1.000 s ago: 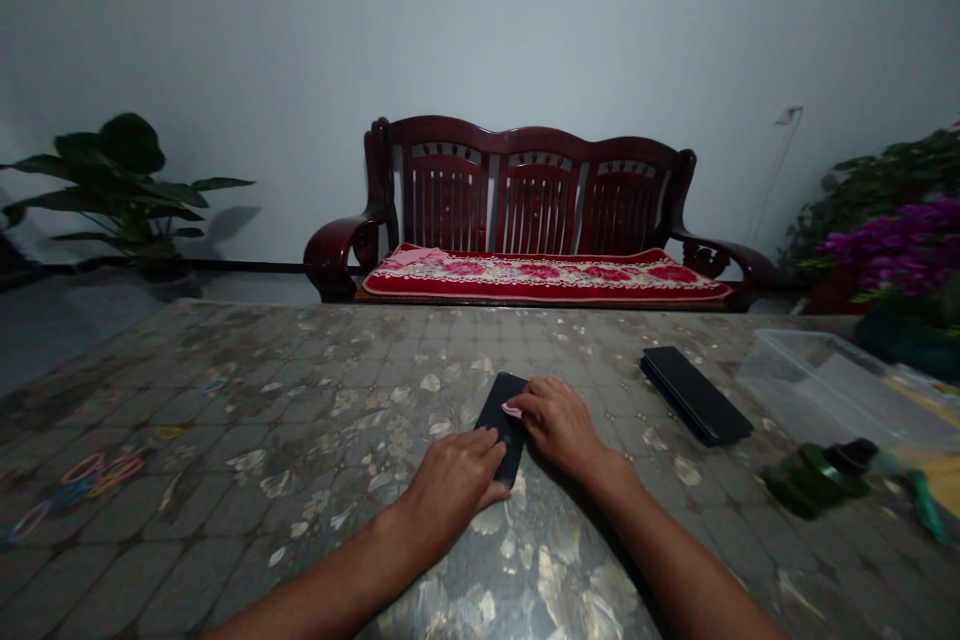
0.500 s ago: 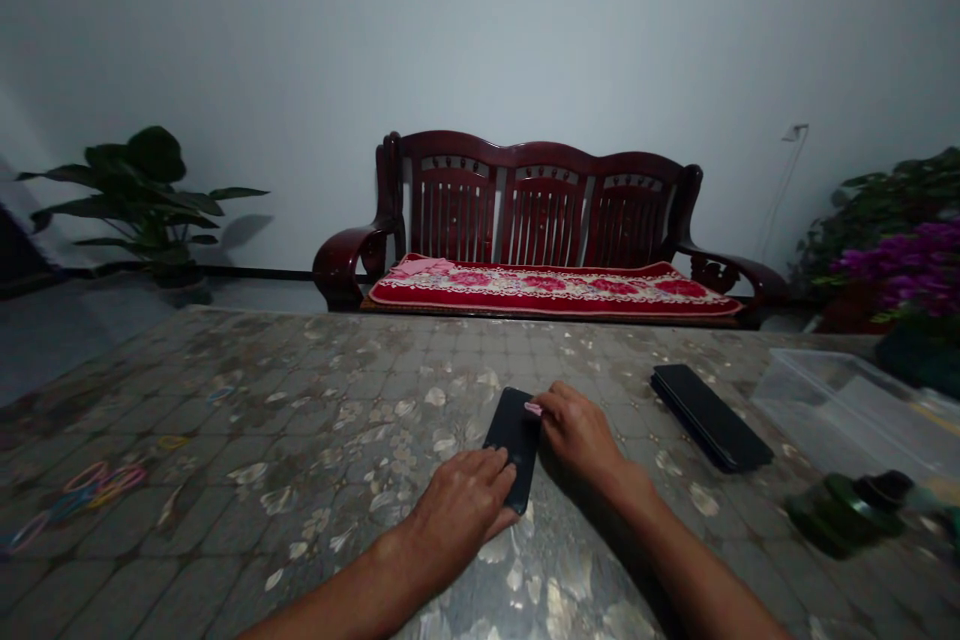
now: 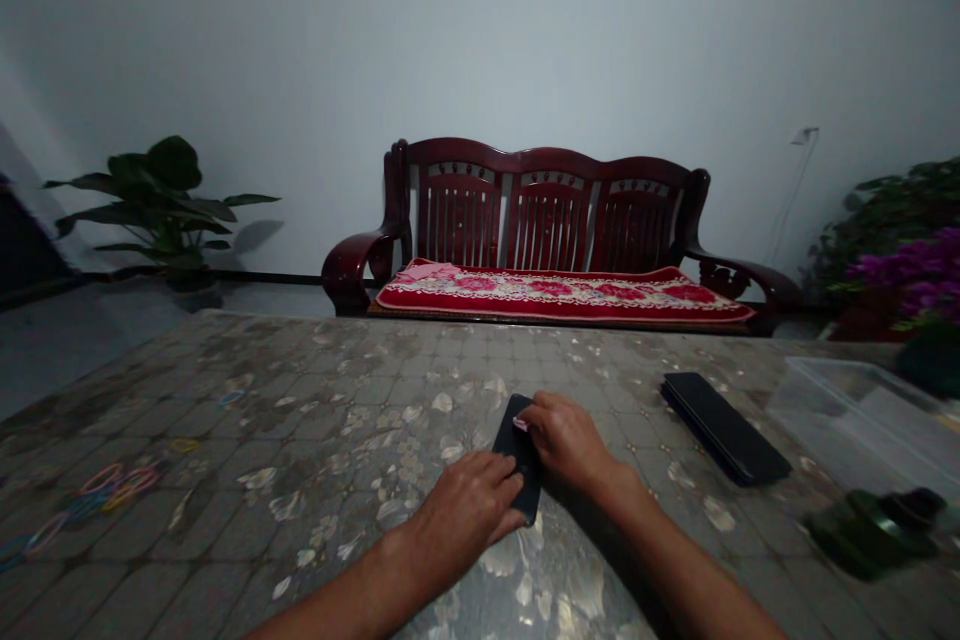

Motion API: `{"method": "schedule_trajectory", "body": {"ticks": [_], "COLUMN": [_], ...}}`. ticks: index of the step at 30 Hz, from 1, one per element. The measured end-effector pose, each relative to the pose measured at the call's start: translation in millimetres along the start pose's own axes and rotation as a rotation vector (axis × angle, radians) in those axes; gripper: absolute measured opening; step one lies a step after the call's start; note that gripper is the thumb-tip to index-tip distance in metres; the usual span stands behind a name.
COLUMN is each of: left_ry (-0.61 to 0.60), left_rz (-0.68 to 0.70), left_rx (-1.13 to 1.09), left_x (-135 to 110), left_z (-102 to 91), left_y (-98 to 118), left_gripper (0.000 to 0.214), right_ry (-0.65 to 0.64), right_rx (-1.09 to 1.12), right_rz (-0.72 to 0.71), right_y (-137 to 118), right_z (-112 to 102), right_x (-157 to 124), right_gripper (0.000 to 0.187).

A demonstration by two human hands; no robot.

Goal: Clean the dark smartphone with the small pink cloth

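Note:
A dark smartphone (image 3: 531, 486) lies on the table, partly covered by both hands. My left hand (image 3: 469, 505) holds its near part, with the fingers across the surface and the thumb at the near edge. Over the far part, my right hand (image 3: 562, 435) is closed in a pinch. A small pink piece (image 3: 520, 424) pokes out between its fingertips against the phone; its material is too small to make out.
Right of the hands lies a black wallet-like case (image 3: 724, 428). Beyond it are a clear plastic box (image 3: 840, 420) and a green bottle (image 3: 870, 530) with a dark cap. Several coloured bands (image 3: 112, 490) lie at the left. A wooden bench (image 3: 547, 220) stands behind the patterned table (image 3: 337, 370).
My right hand has slid the pink piece left and slightly nearer over the phone. The left hand stays on the phone. The whole view has shifted a little.

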State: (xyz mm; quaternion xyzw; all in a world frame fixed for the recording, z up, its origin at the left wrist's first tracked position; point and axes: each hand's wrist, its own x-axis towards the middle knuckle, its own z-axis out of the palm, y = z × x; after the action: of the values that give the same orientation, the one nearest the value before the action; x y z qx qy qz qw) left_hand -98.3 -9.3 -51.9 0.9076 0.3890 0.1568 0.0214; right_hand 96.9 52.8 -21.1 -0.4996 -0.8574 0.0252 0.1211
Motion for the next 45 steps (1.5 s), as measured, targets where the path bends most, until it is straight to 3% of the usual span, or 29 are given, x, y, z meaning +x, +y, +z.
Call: {"method": "schedule_trajectory", "body": {"ticks": [4, 7, 15, 23, 32, 39, 45], "left_ry": [0.038, 0.023, -0.008, -0.004, -0.026, -0.010, -0.024], "left_rz": [0.051, 0.078, 0.083, 0.082, 0.075, 0.103, 0.132], "left_rx": [-0.046, -0.068, -0.077, -0.070, -0.062, -0.031, -0.016], "left_x": [-1, 0, 2, 0, 1, 0, 1], "left_z": [1.7, 0.2, -1.1, -0.5, 0.9, -5.3, -7.6], "left_y": [-4, -5, -6, -5, -5, -4, -5], "left_gripper": [0.029, 0.027, 0.026, 0.026, 0.022, 0.028, 0.032], "right_ry": [0.038, 0.030, -0.015, 0.027, 0.007, 0.055, 0.008], "right_rx": [-0.069, -0.116, -0.060, -0.148, -0.003, -0.105, -0.072], "right_rz": [0.149, 0.185, 0.028, 0.198, 0.022, 0.206, 0.138], "right_y": [7, 10, -3, 1, -15, 0, 0], "right_z": [-3, -1, 3, -5, 9, 4, 5], "right_x": [8, 13, 14, 20, 17, 23, 20], "right_gripper": [0.027, 0.026, 0.023, 0.026, 0.024, 0.028, 0.029]}}
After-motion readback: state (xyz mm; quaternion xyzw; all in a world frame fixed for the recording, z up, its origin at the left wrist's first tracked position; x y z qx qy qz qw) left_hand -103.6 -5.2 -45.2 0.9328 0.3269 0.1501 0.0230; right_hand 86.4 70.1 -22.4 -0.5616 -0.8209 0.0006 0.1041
